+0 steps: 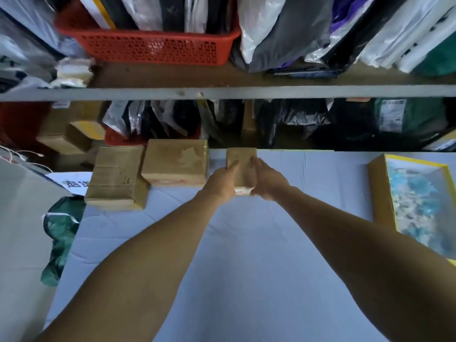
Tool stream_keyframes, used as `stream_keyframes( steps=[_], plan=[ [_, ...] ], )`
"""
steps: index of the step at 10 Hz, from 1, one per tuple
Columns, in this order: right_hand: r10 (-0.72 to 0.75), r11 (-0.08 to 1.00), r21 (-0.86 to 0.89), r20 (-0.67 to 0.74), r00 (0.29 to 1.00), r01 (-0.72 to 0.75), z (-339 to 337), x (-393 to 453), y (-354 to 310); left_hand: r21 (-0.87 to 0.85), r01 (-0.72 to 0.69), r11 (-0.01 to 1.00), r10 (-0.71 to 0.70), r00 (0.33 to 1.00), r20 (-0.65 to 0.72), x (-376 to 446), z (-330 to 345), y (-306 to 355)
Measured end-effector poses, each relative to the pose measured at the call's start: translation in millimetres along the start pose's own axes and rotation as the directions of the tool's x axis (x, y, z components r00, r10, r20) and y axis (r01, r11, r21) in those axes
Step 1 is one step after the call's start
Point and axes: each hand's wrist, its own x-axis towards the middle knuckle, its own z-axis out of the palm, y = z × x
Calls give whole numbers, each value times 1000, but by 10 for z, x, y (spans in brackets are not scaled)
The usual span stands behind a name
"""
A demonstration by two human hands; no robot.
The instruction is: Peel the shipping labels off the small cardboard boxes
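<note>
A pale blue table [246, 255] fills the near scene, with packed shelving [227, 93] at the far side, its lower tier dark and hard to read. A red basket [153, 46] sits on the top shelf. At right, a yellow-edged open box [417, 201] is cut off by the frame. Two taped cardboard boxes [116, 177] [175, 165] sit far left, touching. Right of them, the small cardboard box [241, 166] is clamped between the left hand [223, 182] and right hand [265, 180]; they cover its sides, and no label is discernible.
</note>
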Motion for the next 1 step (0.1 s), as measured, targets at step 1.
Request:
stream_keyframes(
  steps=[1],
  plan=[
    [39, 999, 1, -66, 997, -39, -148, -139, -99, 56, 5, 998, -2, 999, -47, -157, -140, 109]
  ],
)
